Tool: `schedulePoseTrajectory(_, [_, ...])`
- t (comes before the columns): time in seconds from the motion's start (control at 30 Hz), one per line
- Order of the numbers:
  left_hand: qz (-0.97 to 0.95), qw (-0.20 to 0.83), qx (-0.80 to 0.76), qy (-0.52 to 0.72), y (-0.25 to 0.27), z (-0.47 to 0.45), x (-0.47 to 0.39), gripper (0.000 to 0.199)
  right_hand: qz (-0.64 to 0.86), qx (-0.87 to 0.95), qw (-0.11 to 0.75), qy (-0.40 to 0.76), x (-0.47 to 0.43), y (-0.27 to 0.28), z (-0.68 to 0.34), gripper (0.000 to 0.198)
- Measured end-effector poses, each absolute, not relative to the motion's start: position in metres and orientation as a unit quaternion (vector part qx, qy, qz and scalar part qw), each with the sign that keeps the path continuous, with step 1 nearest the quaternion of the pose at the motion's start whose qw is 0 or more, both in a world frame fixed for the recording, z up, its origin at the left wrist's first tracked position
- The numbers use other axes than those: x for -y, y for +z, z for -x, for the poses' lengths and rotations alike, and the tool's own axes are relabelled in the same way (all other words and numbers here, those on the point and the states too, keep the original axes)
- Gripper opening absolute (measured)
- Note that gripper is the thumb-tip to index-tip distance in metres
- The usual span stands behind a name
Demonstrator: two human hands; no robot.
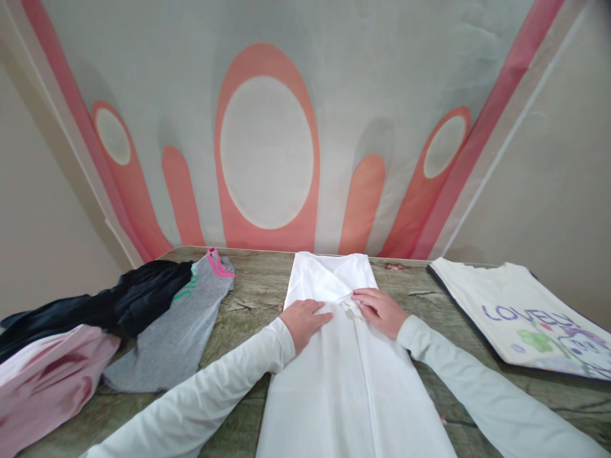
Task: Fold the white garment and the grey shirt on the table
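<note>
A white garment lies lengthwise in front of me, its sides folded inward into a long narrow shape. Near its far end the fabric overlaps in a V, with small gathers below. My left hand rests on the left side of the cloth, fingers stretched out and flat. Across from it, my right hand has its fingertips and thumb at the gathered fabric by the overlap, seeming to pinch it. The two hands are a short gap apart.
On the left lie a grey T-shirt with pink neckline, black clothing and a pink garment. A folded white shirt lettered LOVELY lies at right. Behind the wood-patterned table stands a wall with a printed backdrop.
</note>
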State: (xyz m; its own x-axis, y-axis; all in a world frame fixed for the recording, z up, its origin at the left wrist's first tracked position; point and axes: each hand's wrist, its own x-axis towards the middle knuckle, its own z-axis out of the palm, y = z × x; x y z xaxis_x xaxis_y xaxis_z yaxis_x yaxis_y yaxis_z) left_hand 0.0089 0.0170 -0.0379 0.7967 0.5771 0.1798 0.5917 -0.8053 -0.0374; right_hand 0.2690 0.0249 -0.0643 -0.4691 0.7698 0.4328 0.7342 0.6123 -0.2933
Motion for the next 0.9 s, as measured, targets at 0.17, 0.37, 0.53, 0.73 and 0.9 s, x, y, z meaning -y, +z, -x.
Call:
schedulePoseTrajectory(0.17, [0.942,0.029,0.312,-0.123,-0.031,-0.011,-0.009,0.04,0.444,0.85,0.28,0.044,-0.024,-0.063,-0.269,0.033])
schedulePoseTrajectory(0.37, [0.931,-0.005,0.349,-0.106,-0.044,-0.009,-0.004,0.057,0.418,0.88,0.221,0.044,-0.015,-0.049,-0.263,0.047])
schedulePoseTrajectory(0.53, [0.929,-0.041,0.354,-0.103,-0.051,-0.006,-0.011,0.056,0.412,0.897,0.141,0.074,-0.01,-0.044,-0.259,0.05])
schedulePoseTrajectory(0.73, [0.91,-0.03,0.398,-0.108,-0.045,0.009,-0.036,0.051,0.455,0.865,0.192,0.085,-0.018,-0.055,-0.267,0.051])
schedulePoseTrajectory(0.9, [0.913,-0.001,0.4,-0.079,-0.054,0.019,-0.046,0.05,0.545,0.802,0.239,0.039,-0.039,-0.07,-0.291,0.05])
